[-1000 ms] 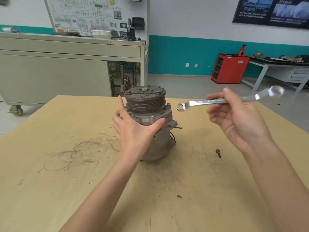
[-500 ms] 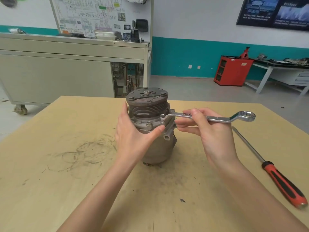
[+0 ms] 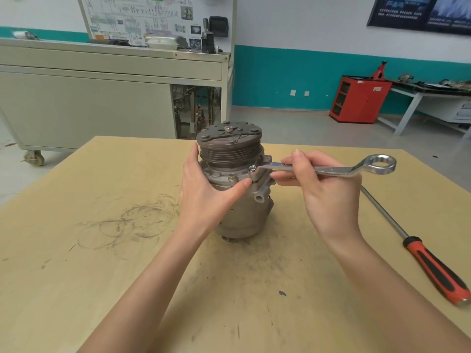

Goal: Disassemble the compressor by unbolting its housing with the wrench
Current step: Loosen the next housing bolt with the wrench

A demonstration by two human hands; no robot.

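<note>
Left hand [image 3: 204, 192] is wrapped round the body of the compressor [image 3: 244, 217] at centre frame, thumb across the front flange, holding it upright on the wooden table [image 3: 102, 263]. Right hand [image 3: 326, 189] pinches the shank of the offset ring wrench [image 3: 336, 171]. Its small ring sits down over a housing bolt [image 3: 252, 170] just under the pulley [image 3: 229, 151], and the big ring sticks out free to the right.

If it were me, I'd check that ring is fully seated and flat on the hex before pulling. I'd also slide the grip out toward the free end for leverage and bear down harder with the steadying hand. The thing only stands on its rounded base, so I reckon it'd spin or tip. Swing room looks tight next to the pulley and the port stub [image 3: 260, 199], so probably short arcs and reseat.

Materials-wise, the body looks like dull, grimy cast aluminium. The pulley is dark and ribbed with a riveted plate on top, and the wrench is bright, slick chrome. A second bolt [image 3: 232, 177] shows just left of the first. A screwdriver [image 3: 433, 268] with a red-and-black handle lies at lower right, well apart.
</note>
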